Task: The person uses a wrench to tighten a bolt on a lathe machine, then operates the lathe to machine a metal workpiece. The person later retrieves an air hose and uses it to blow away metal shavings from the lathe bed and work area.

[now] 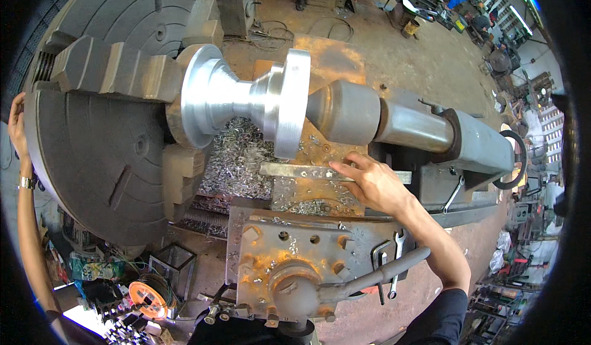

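My right hand [377, 184] is closed on a flat metal bar [301, 171], thumb and fingers pinching it. The bar lies roughly level just below the turned workpiece, with a few chips on it. The shiny spool-shaped metal workpiece [231, 96] is gripped by the stepped jaws [117, 71] of a big lathe chuck [92, 154]. A tailstock centre [345, 111] meets its right end. At the far left, my left hand [18, 126] is by the chuck's outer rim, fingers extended and partly hidden; a watch is on that wrist. Whether it presses on the rim is unclear.
Metal chips [240, 160] heap under the workpiece. Nearest me is a rusty tool post [295, 283] with a long handle [375, 277]. Beside it lie a wrench [397, 262] and hex keys [379, 268]; another wrench [454, 194] rests by the tailstock. An orange cable reel [149, 299] is lower left.
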A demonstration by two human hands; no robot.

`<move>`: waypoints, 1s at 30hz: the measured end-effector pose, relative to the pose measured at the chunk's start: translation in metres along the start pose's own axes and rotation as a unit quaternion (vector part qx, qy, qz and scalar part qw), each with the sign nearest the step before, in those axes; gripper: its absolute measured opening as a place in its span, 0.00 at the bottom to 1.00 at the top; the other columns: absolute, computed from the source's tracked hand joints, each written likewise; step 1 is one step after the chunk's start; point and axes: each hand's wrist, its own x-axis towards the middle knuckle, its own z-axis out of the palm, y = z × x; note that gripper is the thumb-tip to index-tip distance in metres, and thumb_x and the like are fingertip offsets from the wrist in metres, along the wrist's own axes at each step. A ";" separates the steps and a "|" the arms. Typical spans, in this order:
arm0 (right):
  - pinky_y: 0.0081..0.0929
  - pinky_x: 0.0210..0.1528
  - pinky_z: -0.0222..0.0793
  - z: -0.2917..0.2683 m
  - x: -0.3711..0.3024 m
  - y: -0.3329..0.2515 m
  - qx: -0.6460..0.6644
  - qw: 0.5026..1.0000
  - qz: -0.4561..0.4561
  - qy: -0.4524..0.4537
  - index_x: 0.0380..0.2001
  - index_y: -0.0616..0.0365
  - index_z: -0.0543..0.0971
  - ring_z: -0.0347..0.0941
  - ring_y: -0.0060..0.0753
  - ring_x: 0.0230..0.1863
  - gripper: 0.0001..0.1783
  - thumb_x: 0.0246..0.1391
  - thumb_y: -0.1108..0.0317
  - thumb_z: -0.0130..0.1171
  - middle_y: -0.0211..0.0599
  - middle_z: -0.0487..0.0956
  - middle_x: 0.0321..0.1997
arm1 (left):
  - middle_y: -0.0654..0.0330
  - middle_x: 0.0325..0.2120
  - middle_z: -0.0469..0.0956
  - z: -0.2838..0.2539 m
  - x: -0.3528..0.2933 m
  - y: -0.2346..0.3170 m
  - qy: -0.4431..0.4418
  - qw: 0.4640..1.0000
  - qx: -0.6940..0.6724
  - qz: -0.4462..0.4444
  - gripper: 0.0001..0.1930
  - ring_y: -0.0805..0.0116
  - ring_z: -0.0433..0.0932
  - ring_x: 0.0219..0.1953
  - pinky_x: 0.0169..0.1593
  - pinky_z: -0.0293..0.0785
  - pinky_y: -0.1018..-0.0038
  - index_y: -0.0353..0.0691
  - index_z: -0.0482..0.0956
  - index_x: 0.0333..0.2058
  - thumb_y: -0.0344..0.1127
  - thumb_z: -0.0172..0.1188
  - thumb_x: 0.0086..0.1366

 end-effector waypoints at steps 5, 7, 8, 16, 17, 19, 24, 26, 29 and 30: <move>0.39 0.47 0.76 -0.039 -0.057 0.015 0.048 0.994 0.083 0.048 0.51 0.56 0.81 0.78 0.52 0.45 0.26 0.44 0.77 0.67 0.48 0.78 0.46 | 0.56 0.55 0.74 0.001 -0.003 0.002 0.002 1.000 0.011 0.001 0.19 0.66 0.73 0.57 0.60 0.68 0.71 0.33 0.71 0.58 0.30 0.44 0.72; 0.39 0.47 0.75 -0.051 -0.083 0.025 0.036 0.983 0.178 0.013 0.49 0.58 0.82 0.78 0.50 0.45 0.26 0.41 0.78 0.67 0.48 0.79 0.43 | 0.56 0.55 0.74 0.000 -0.003 0.002 0.005 1.000 0.013 -0.002 0.19 0.66 0.73 0.57 0.60 0.67 0.71 0.33 0.71 0.58 0.31 0.44 0.71; 0.40 0.46 0.75 -0.050 -0.086 0.029 0.048 0.987 0.154 0.020 0.49 0.57 0.81 0.78 0.51 0.43 0.26 0.41 0.79 0.66 0.48 0.78 0.43 | 0.56 0.55 0.74 0.000 -0.002 0.002 0.004 1.000 0.013 -0.001 0.19 0.66 0.73 0.57 0.61 0.67 0.71 0.33 0.72 0.58 0.31 0.45 0.71; 0.45 0.54 0.72 -0.005 -0.008 -0.004 0.066 0.997 0.025 0.021 0.56 0.55 0.76 0.74 0.60 0.52 0.27 0.51 0.70 0.64 0.55 0.76 0.52 | 0.57 0.53 0.75 0.002 0.006 0.003 0.008 0.999 -0.025 -0.018 0.19 0.66 0.72 0.56 0.62 0.64 0.70 0.34 0.73 0.56 0.31 0.46 0.70; 0.44 0.53 0.72 -0.005 -0.007 -0.006 0.065 0.997 0.006 0.028 0.55 0.56 0.76 0.74 0.58 0.52 0.26 0.51 0.71 0.64 0.54 0.76 0.52 | 0.57 0.53 0.75 0.004 0.007 0.002 0.008 0.999 -0.032 -0.019 0.19 0.66 0.72 0.56 0.62 0.64 0.70 0.34 0.73 0.56 0.31 0.46 0.70; 0.45 0.52 0.73 -0.018 -0.025 0.002 0.121 0.991 0.042 0.039 0.56 0.54 0.76 0.75 0.58 0.50 0.26 0.51 0.71 0.64 0.50 0.77 0.49 | 0.57 0.53 0.75 0.006 0.003 0.001 0.008 0.999 -0.044 -0.019 0.18 0.66 0.72 0.56 0.63 0.63 0.70 0.34 0.74 0.56 0.31 0.47 0.69; 0.43 0.47 0.71 -0.027 -0.091 0.035 0.109 0.969 0.176 0.132 0.48 0.59 0.79 0.74 0.55 0.42 0.23 0.45 0.80 0.63 0.47 0.75 0.41 | 0.56 0.53 0.75 0.003 -0.007 -0.004 -0.009 0.998 0.056 0.007 0.19 0.66 0.72 0.57 0.64 0.63 0.70 0.35 0.73 0.57 0.31 0.46 0.70; 0.43 0.46 0.71 -0.017 -0.095 0.046 0.125 0.957 0.207 0.163 0.47 0.60 0.79 0.74 0.53 0.42 0.22 0.45 0.79 0.64 0.47 0.75 0.40 | 0.56 0.54 0.75 0.002 -0.005 -0.007 -0.018 0.996 0.082 0.012 0.19 0.66 0.72 0.57 0.65 0.63 0.69 0.35 0.73 0.58 0.31 0.46 0.70; 0.42 0.44 0.72 0.002 -0.086 0.053 0.054 0.952 0.220 0.208 0.45 0.62 0.77 0.76 0.51 0.40 0.20 0.46 0.77 0.66 0.48 0.75 0.39 | 0.56 0.54 0.75 0.003 -0.001 -0.005 -0.052 0.997 0.049 -0.022 0.20 0.66 0.72 0.58 0.66 0.62 0.69 0.35 0.72 0.58 0.31 0.46 0.71; 0.42 0.43 0.72 0.008 -0.080 0.054 0.079 0.952 0.206 0.211 0.46 0.62 0.77 0.76 0.52 0.39 0.20 0.47 0.76 0.67 0.48 0.75 0.39 | 0.56 0.54 0.75 0.004 0.000 -0.003 -0.042 0.998 0.031 -0.020 0.19 0.66 0.72 0.58 0.65 0.63 0.69 0.35 0.72 0.58 0.31 0.46 0.71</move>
